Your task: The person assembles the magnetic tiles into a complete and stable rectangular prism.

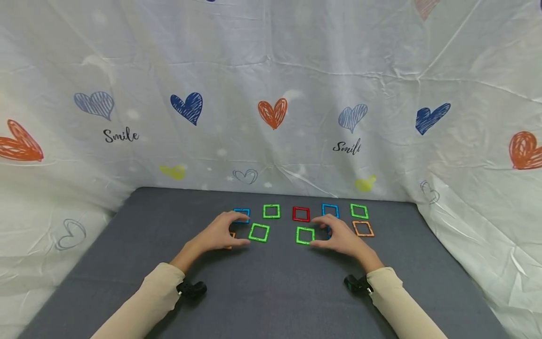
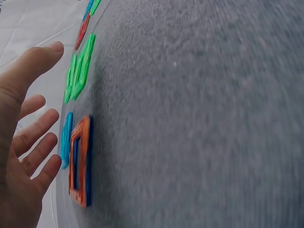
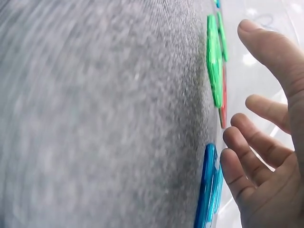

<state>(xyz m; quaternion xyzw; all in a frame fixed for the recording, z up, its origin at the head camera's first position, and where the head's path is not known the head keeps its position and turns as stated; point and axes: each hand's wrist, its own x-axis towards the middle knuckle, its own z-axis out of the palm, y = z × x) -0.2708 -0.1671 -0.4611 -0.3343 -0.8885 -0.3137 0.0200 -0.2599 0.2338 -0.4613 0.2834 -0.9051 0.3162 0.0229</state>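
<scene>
My left hand (image 1: pixel 217 234) hovers at the left end of two rows of square frame tiles, thumb and fingers spread, holding nothing. It partly covers an orange tile (image 2: pixel 85 166), whose underside shows a blue edge in the left wrist view, and a blue tile (image 1: pixel 242 209) behind. Beside its fingertips lies a green tile (image 1: pixel 257 240). My right hand (image 1: pixel 342 237), also with fingers apart and nothing in them, is over the right part of the rows. Near its thumb lies another green tile (image 1: pixel 297 235); it partly hides a blue tile (image 3: pixel 205 185).
Farther back lie a green tile (image 1: pixel 272 217), a red tile (image 1: pixel 301 220), a blue tile (image 1: pixel 330 205) and a green tile (image 1: pixel 359 216). An orange tile (image 1: pixel 364 235) sits at the right. The grey tabletop (image 1: pixel 271 292) ends at a white heart-print curtain (image 1: pixel 228 150).
</scene>
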